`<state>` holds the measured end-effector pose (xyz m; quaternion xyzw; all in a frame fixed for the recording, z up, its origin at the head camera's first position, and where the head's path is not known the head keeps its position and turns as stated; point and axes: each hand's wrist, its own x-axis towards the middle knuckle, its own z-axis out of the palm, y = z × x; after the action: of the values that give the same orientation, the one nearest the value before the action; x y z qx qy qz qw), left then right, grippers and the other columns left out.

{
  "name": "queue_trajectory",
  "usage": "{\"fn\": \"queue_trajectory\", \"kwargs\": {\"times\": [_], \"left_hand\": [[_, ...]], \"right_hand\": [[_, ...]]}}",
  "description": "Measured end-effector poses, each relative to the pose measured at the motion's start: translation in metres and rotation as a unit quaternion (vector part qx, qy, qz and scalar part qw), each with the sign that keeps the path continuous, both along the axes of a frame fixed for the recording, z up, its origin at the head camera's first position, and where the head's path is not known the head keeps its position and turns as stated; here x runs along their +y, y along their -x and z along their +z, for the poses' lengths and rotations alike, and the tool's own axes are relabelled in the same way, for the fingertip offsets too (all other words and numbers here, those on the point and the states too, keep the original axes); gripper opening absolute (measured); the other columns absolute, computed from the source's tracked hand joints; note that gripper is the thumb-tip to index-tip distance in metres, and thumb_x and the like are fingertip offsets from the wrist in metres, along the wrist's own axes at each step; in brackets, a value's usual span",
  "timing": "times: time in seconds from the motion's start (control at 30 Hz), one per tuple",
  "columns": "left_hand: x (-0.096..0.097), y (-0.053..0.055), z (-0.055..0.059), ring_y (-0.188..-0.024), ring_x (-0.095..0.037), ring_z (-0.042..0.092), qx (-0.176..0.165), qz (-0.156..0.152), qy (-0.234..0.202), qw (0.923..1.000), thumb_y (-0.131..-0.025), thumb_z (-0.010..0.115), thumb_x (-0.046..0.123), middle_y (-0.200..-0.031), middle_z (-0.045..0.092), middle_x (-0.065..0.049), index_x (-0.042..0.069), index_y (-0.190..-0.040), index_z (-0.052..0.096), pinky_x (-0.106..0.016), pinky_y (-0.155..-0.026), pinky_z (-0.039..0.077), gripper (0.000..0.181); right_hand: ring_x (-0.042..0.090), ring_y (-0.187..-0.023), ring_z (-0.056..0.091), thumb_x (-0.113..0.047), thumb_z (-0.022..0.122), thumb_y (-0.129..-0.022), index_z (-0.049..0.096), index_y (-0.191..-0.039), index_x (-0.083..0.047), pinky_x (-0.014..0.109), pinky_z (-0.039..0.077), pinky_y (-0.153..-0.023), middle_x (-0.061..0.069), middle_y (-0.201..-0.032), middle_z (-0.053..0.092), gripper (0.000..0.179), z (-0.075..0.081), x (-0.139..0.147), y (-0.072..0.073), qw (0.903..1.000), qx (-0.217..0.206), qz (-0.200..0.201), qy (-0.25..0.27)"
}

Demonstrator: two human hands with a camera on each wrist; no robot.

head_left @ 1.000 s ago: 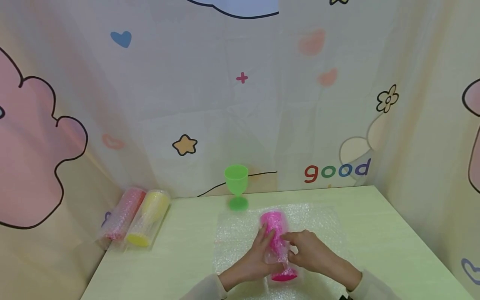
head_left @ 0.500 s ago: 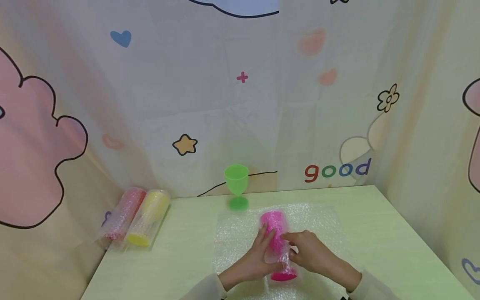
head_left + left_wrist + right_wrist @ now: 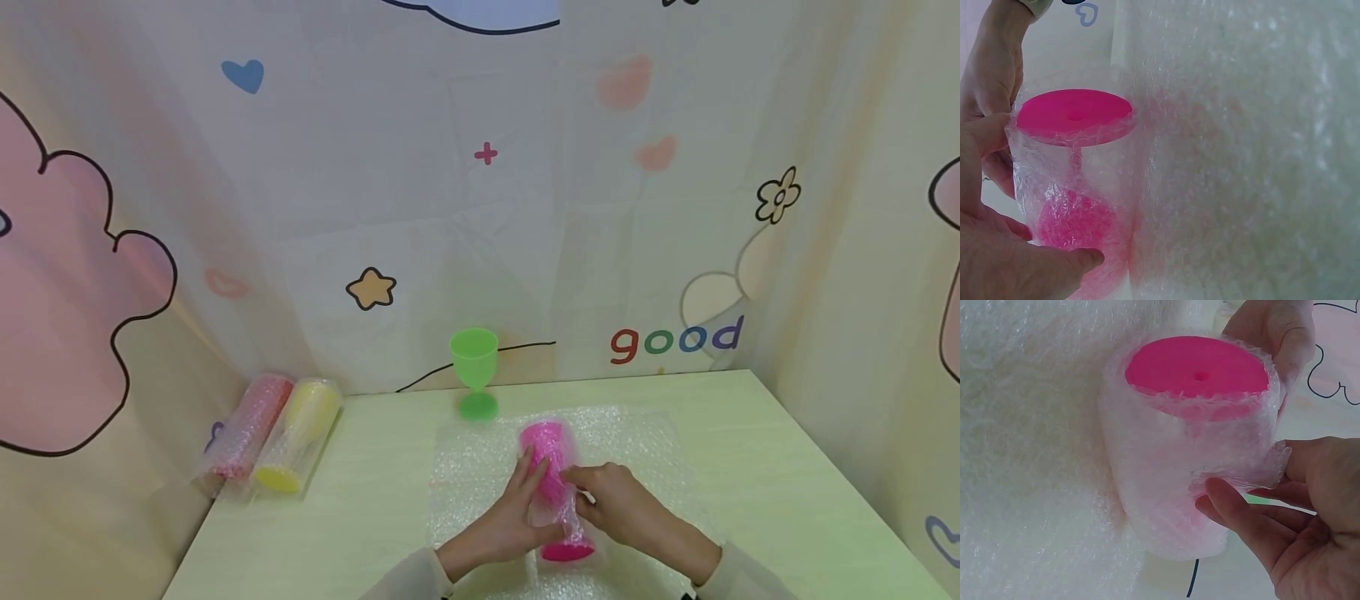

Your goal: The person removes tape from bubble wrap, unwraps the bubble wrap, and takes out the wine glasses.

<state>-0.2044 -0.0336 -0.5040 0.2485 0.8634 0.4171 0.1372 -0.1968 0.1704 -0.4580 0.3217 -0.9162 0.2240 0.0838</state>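
Observation:
A pink goblet point(image 3: 542, 439) rolled in clear bubble wrap lies on its side on a sheet of bubble wrap point(image 3: 637, 442), its round base point(image 3: 1075, 115) toward me. My left hand point(image 3: 510, 521) holds the wrapped goblet from the left, fingers on the bowl and thumb near the base. From the right, my right hand point(image 3: 618, 500) pinches a loose flap of the wrap point(image 3: 1254, 475) between thumb and fingers, as the right wrist view shows. The underside of the goblet is hidden.
An upright green goblet point(image 3: 474, 358) stands at the back of the pale green table point(image 3: 795, 500). At the left edge lie a wrapped red roll-shaped item point(image 3: 251, 425) and a wrapped yellow goblet point(image 3: 300, 433). A printed curtain point(image 3: 420, 192) hangs behind.
Almost nothing differs. Both hands keep their places on the wrapped pink goblet, whose base end has shifted very slightly to the left.

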Motion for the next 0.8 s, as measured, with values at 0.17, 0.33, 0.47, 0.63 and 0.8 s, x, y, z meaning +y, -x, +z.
{"fn": "queue_trajectory", "kwargs": {"times": [0.17, 0.33, 0.47, 0.63, 0.8], "left_hand": [[0.0002, 0.0009, -0.0011, -0.152, -0.039, 0.008, -0.004, 0.001, -0.001, 1.0000, -0.085, 0.070, 0.047, -0.167, -0.011, 0.002, 0.028, -0.159, 0.009, -0.065, -0.112, 0.031, 0.098], [-0.0014, 0.0014, -0.0017, -0.151, -0.040, 0.012, -0.002, -0.004, -0.002, 1.0000, -0.085, 0.070, 0.045, -0.167, -0.011, 0.000, 0.029, -0.159, 0.008, -0.064, -0.112, 0.031, 0.099], [-0.0048, 0.0008, -0.0018, -0.150, -0.041, 0.017, 0.005, -0.011, 0.000, 0.9999, -0.084, 0.071, 0.040, -0.167, -0.010, -0.002, 0.027, -0.159, 0.007, -0.063, -0.111, 0.033, 0.100], [-0.0062, 0.0003, -0.0002, -0.149, -0.042, 0.020, 0.007, -0.006, -0.005, 0.9999, -0.083, 0.071, 0.041, -0.167, -0.008, -0.001, 0.028, -0.159, 0.008, -0.065, -0.109, 0.034, 0.100], [-0.0058, 0.0033, 0.0000, -0.146, -0.043, 0.028, 0.019, 0.018, -0.013, 0.9996, -0.085, 0.066, 0.049, -0.168, 0.000, -0.005, 0.023, -0.159, 0.017, -0.064, -0.107, 0.038, 0.091]], "right_hand": [[-0.004, -0.052, 0.028, 0.006, 0.064, -0.081, 0.071, -0.106, 0.000, 0.012, 0.032, -0.047, -0.011, -0.059, 0.044, 0.026, -0.0003, -0.0002, -0.0002, 1.0000, 0.001, 0.003, 0.002], [-0.004, -0.051, 0.028, 0.006, 0.063, -0.085, 0.073, -0.107, -0.001, 0.013, 0.033, -0.048, -0.008, -0.059, 0.049, 0.025, 0.0000, 0.0012, 0.0007, 0.9994, -0.021, -0.022, 0.017], [-0.004, -0.051, 0.028, 0.005, 0.063, -0.086, 0.074, -0.109, -0.002, 0.013, 0.034, -0.048, -0.005, -0.058, 0.051, 0.026, 0.0012, 0.0025, 0.0007, 0.9984, -0.032, -0.034, 0.033], [0.002, -0.059, 0.058, -0.002, 0.066, -0.085, 0.073, -0.112, -0.004, 0.020, 0.054, -0.058, 0.002, -0.075, 0.072, 0.028, 0.0019, 0.0015, 0.0009, 0.9986, -0.009, -0.044, 0.026], [0.019, -0.082, 0.074, -0.017, 0.074, -0.083, 0.072, -0.112, -0.010, 0.032, 0.061, -0.071, 0.009, -0.113, 0.074, 0.030, 0.0031, -0.0020, 0.0010, 0.9937, -0.023, -0.108, 0.019]]}}
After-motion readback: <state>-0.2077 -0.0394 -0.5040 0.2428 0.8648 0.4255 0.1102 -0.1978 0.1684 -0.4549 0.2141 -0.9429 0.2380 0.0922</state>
